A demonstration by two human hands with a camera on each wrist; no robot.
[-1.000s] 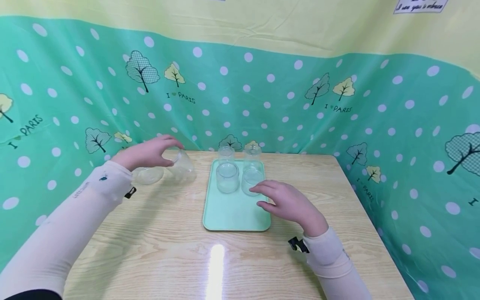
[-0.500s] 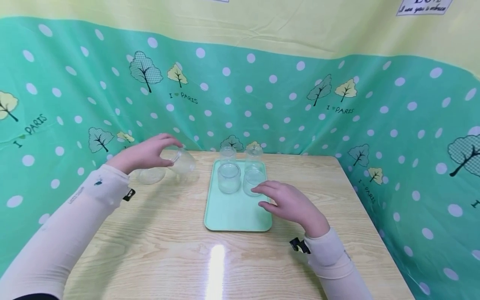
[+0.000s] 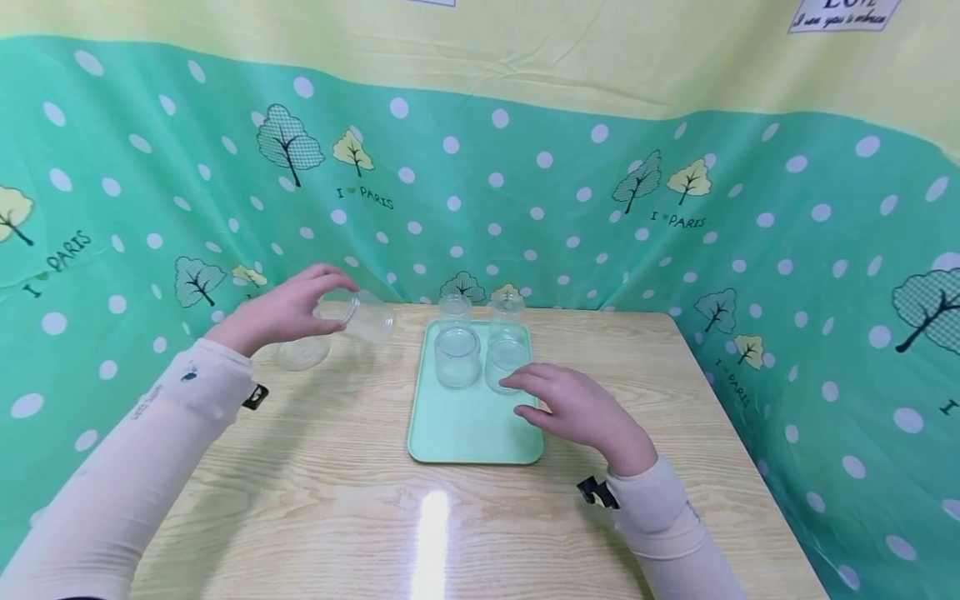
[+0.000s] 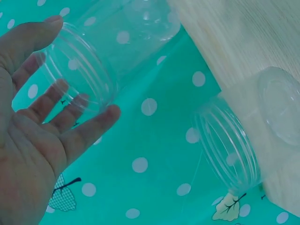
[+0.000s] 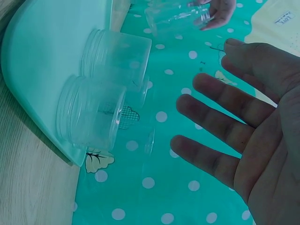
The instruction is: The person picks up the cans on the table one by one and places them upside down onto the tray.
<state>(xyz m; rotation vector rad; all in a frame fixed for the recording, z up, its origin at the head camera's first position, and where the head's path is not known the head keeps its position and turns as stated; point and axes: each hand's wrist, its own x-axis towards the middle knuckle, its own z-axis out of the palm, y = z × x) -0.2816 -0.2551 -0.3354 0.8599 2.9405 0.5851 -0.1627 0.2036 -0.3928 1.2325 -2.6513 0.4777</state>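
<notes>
My left hand (image 3: 288, 310) grips a clear, threaded plastic jar (image 3: 373, 318) by its mouth rim, thumb on one side and fingers on the other. That jar is tilted onto its side above the table, its mouth towards the palm. Below the left hand stands another clear jar (image 4: 253, 126), partly hidden by the hand in the head view. My right hand (image 3: 573, 410) hovers by the tray's right edge, fingers spread and holding nothing. It is nearest to a clear jar (image 3: 504, 360) on the green tray (image 3: 472, 433); a second jar (image 3: 457, 358) stands beside it.
Two more clear jars, a left one (image 3: 453, 308) and a right one (image 3: 506, 307), stand at the tray's far end. The wooden table (image 3: 315, 500) meets a green dotted cloth backdrop (image 3: 525, 208) at its back and sides.
The jar in my left hand has tipped further towards horizontal and risen slightly, with the left hand shifting a little leftwards. The right hand and the jars on the tray stay put.
</notes>
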